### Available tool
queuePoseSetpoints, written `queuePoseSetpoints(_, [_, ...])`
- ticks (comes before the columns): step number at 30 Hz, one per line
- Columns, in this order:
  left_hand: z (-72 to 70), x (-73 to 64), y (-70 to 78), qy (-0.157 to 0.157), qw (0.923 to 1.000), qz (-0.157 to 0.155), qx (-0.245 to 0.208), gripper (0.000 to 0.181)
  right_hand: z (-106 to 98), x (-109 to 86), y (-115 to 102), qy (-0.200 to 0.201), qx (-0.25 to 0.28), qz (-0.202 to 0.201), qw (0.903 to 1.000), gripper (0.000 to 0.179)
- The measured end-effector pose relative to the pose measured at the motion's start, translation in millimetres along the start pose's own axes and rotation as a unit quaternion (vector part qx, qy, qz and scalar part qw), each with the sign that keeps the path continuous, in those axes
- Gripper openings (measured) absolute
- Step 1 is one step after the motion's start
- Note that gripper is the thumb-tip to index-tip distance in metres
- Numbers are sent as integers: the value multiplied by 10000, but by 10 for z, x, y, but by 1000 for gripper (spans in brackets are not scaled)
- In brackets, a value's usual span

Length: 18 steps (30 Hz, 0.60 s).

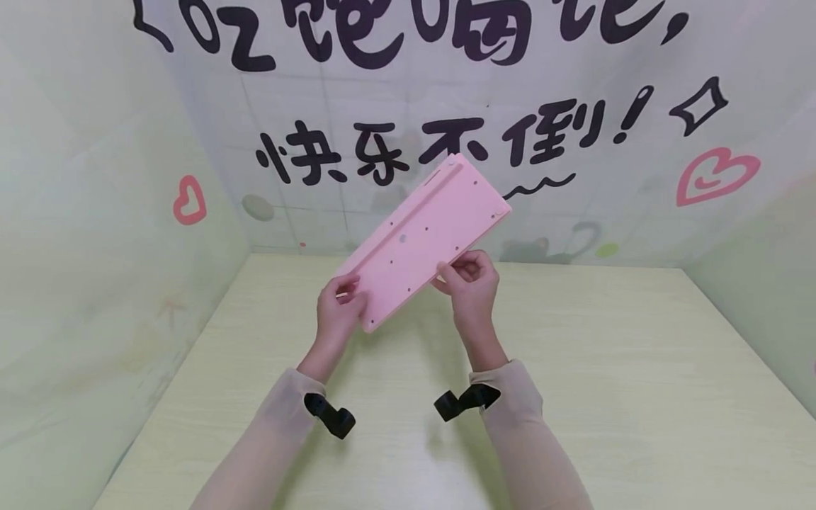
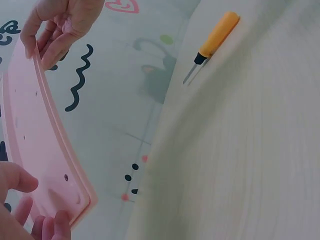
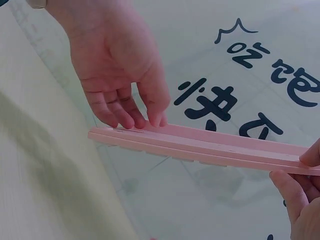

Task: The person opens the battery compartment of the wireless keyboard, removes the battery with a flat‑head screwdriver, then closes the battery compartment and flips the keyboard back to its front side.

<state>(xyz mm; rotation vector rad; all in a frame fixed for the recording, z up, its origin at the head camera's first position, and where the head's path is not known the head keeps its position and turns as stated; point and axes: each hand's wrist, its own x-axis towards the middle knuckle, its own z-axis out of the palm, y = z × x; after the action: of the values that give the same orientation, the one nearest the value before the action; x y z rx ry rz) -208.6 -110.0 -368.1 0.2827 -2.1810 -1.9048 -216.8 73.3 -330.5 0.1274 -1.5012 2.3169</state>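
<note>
A pink keyboard (image 1: 426, 237) is held up slanting above the table, its flat underside with small screw holes facing the head camera. In the right wrist view a row of key edges shows along its lower side. My right hand (image 1: 473, 287) pinches the long lower edge, thumb on the underside and fingers behind. At the lower left end my left hand (image 1: 338, 308) has its fingers curled against the keyboard. Its thumb and fingertips (image 3: 157, 120) meet at the underside near that end in the right wrist view.
A screwdriver with a yellow handle (image 2: 220, 35) lies on the pale wooden table (image 1: 612, 368). Behind the table hangs a printed cloth backdrop (image 1: 395, 92) with black lettering and hearts. Similar cloth walls stand at both sides.
</note>
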Motion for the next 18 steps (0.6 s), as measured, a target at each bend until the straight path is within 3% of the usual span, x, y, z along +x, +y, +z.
queuePoseSetpoints(6, [-94, 1, -88, 77, 9994, -321, -113, 38, -1, 19, -16, 98, 85, -6, 9999, 20])
queuePoseSetpoints(12, [-113, 24, -124, -180, 9919, -679, -1059, 41, -10, 40, -38, 134, 232, -4, 9996, 20])
queuePoseSetpoints(18, [-117, 49, -144, -530, 9763, -837, -1924, 46, -16, 51, -64, 264, 349, 137, 9989, 20])
